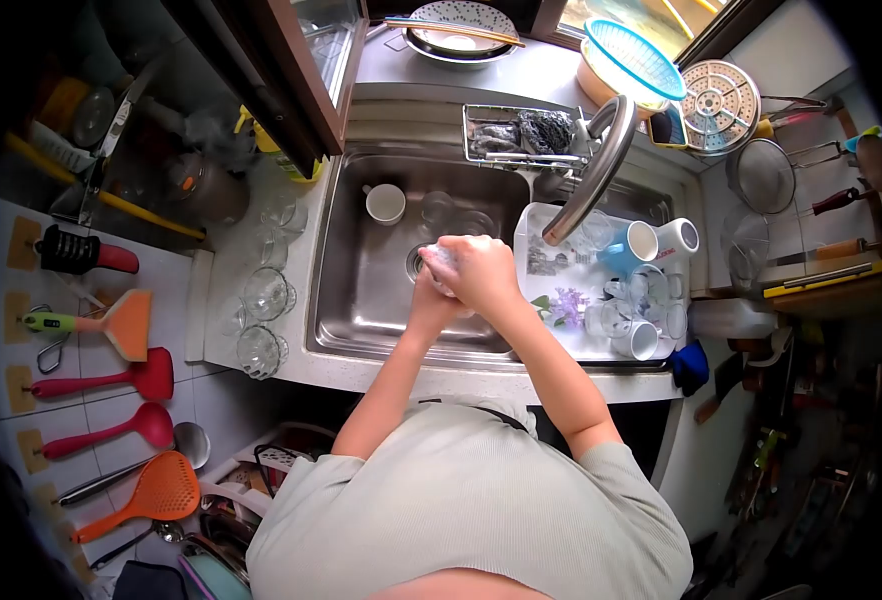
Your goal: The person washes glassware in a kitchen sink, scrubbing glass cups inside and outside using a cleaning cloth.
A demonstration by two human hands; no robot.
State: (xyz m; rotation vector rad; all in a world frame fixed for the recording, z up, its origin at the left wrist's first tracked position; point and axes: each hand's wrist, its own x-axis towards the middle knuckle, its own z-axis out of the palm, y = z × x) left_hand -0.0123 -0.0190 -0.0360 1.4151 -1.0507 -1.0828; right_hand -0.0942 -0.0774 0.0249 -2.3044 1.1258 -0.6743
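Over the steel sink (361, 290), my left hand (433, 300) and my right hand (481, 270) are pressed together. Between them is something pale, wet and mostly hidden by my fingers; I cannot make out what it is. The fingers of both hands are closed round it. Behind my hands, a white mug (385, 203) stands in the sink's back left part. Clear glasses (437, 208) rest on the sink bottom to the right of the mug. The drain shows just left of my fingers.
A white tray (543, 345) at the right holds cups, glasses and purple flowers (567, 305). The curved faucet (597, 175) hangs above it. Glass cups (267, 292) line the left counter. A wire rack (521, 135) sits behind the sink. Utensils hang on both side walls.
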